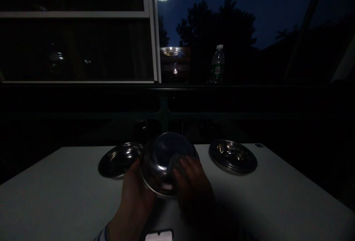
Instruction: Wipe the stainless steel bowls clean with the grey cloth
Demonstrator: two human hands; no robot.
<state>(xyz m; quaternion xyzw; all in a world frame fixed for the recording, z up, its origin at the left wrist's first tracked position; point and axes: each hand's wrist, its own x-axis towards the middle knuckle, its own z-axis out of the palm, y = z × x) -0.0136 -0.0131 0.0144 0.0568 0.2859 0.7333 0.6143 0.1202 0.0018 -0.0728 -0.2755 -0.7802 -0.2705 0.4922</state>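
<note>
Tilted above the table, a shiny metal bowl (158, 148) shows me its rounded underside. My left hand (137, 189) grips its rim from the left, the thumb along the edge. Against the outside of the bowl, my right hand (194, 182) presses a greyish cloth (175, 161), with the fingers bent over it. The right hand is dark and a little blurred. Just left of the bowl lies a metal dish (119, 161), and to the right stands a stack of metal plates (233, 156).
A phone (159, 235) lies at the near edge of the white table (69, 204). Beyond the table, a plastic bottle (217, 65) stands on the ledge by the window frame (155, 30). A small dark square (259, 145) marks the far right corner.
</note>
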